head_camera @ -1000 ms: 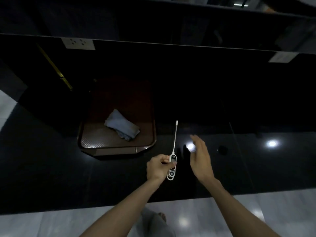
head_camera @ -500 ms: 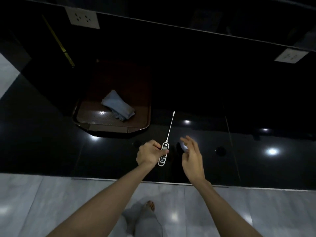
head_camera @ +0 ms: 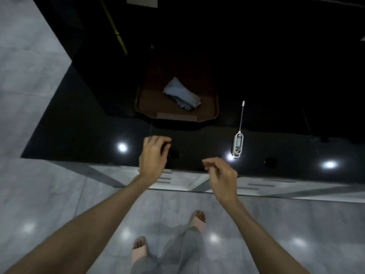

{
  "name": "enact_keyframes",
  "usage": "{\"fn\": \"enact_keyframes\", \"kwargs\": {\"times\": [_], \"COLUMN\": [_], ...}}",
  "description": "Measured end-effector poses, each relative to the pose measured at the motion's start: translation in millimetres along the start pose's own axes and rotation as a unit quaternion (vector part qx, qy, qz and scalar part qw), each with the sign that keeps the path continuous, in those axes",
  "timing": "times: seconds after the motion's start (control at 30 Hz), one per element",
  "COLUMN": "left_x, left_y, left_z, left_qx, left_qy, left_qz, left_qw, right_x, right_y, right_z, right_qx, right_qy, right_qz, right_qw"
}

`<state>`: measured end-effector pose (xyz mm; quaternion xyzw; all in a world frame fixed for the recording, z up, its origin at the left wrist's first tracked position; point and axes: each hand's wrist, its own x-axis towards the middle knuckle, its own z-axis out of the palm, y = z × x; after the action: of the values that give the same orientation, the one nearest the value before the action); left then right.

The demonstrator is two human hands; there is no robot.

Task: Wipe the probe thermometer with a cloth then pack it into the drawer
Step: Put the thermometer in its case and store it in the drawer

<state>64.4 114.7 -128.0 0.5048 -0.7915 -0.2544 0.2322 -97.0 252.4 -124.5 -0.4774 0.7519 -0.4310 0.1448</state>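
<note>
The white probe thermometer lies on the glossy black counter, its thin metal probe pointing away from me. Neither hand touches it. My left hand hovers at the counter's front edge with fingers curled downward, right beside a dark round knob-like spot; it holds nothing. My right hand hangs loosely curled and empty in front of the edge, below and left of the thermometer. A crumpled light blue cloth rests on a brown tray further back. I cannot make out a drawer clearly.
A second dark round spot sits on the black surface to the right. A wall socket is at the top. Grey tiled floor lies left and below, with my feet in pink slippers.
My left hand has let go of the thermometer, which now lies on the counter. Both hands have drawn back to the front edge, the left one shifting leftward. My view has tipped down.
</note>
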Motion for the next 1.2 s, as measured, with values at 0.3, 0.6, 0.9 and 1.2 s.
{"fn": "enact_keyframes", "kwargs": {"times": [0.3,0.6,0.9,1.2], "left_x": [30.9,31.5,30.2,27.4], "left_y": [-111.7,-129.4,-131.3,-127.0], "left_z": [-38.2,-26.2,-28.8,-30.1], "left_qx": [0.116,0.081,0.054,0.072], "left_qy": [-0.063,-0.001,-0.011,-0.025], "left_qz": [0.114,0.134,0.123,0.118], "left_qw": [0.985,0.988,0.991,0.990], "right_x": [-72.5,-26.0,-43.4,-162.2], "right_y": [8.8,37.2,40.6,20.2], "right_z": [156.6,260.1,263.3,230.8], "right_qx": [0.038,0.413,0.465,0.368], "right_qy": [-0.117,0.019,0.045,-0.043], "right_qz": [0.170,0.584,0.593,0.613], "right_qw": [0.978,0.699,0.655,0.698]}}
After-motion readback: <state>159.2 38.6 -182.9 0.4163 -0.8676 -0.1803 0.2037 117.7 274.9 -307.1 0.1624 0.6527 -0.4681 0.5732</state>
